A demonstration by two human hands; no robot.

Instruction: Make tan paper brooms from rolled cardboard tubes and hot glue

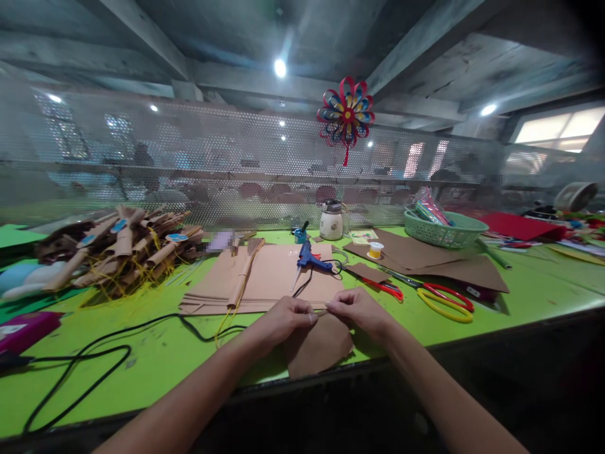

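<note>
A small sheet of brown paper (319,347) lies at the table's front edge, one side of it ragged. My left hand (289,316) pinches its far edge between thumb and fingers. Close to it, my right hand (360,309) pinches the same edge further right, fingertips nearly meeting the left ones. Just beyond my hands, a blue glue gun (312,257) rests on a stack of tan paper sheets (274,277). A rolled paper piece (242,277) with a fringed end and yellow string lies on that stack, left of the glue gun.
Scissors (444,301) with red and yellow handles lie to the right, near larger brown sheets (401,249) and a green basket (442,232). Paper rolls (125,243) are heaped at left. A black cable (155,320) loops across the green table (155,372). A jar (331,222) stands behind.
</note>
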